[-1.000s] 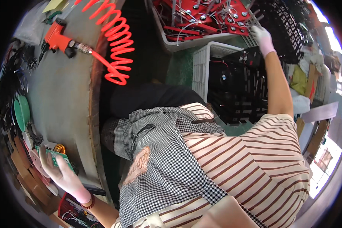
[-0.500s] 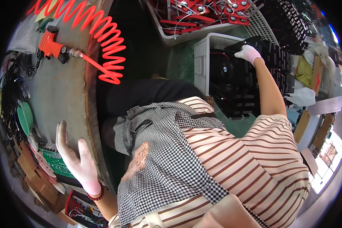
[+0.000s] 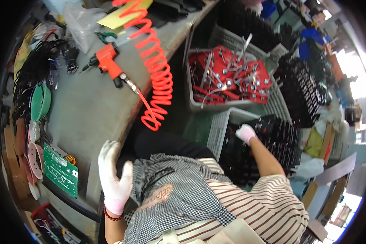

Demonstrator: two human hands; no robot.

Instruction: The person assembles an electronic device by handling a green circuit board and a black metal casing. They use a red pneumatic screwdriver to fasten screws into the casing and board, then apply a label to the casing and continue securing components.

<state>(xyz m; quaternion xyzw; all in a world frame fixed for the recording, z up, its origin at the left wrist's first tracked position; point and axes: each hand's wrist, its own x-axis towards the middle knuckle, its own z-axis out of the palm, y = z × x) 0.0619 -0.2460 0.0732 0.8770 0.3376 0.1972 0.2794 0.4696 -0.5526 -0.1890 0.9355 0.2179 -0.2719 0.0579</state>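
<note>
My left hand (image 3: pixel 115 179), in a white glove with a pink cuff, is raised beside the worktable's near edge. Its fingers are stretched up and its thumb stands apart, with nothing held. On the right, my right hand (image 3: pixel 245 133), gloved the same way, reaches over black plastic parts (image 3: pixel 236 156) beside a white plastic crate (image 3: pixel 218 132). Its fingers look curled in, and whatever they may grip is hidden. A red pneumatic screwdriver (image 3: pixel 108 60) lies on the worktable (image 3: pixel 89 105), joined to a coiled red air hose (image 3: pixel 160 81).
Beyond the white crate stands a bin (image 3: pixel 199 106) heaped with red metal parts (image 3: pixel 227 77). A green circuit board (image 3: pixel 61 171), a green dish (image 3: pixel 40 101) and black cables (image 3: pixel 34 69) line the table's left side. Stacked black trays (image 3: pixel 301 89) rise at the right.
The view has swung, bringing more of the table and bin into sight. My left hand now appears nearer the table's edge, still spread. My right hand remains by the black parts, its fingers more curled.
</note>
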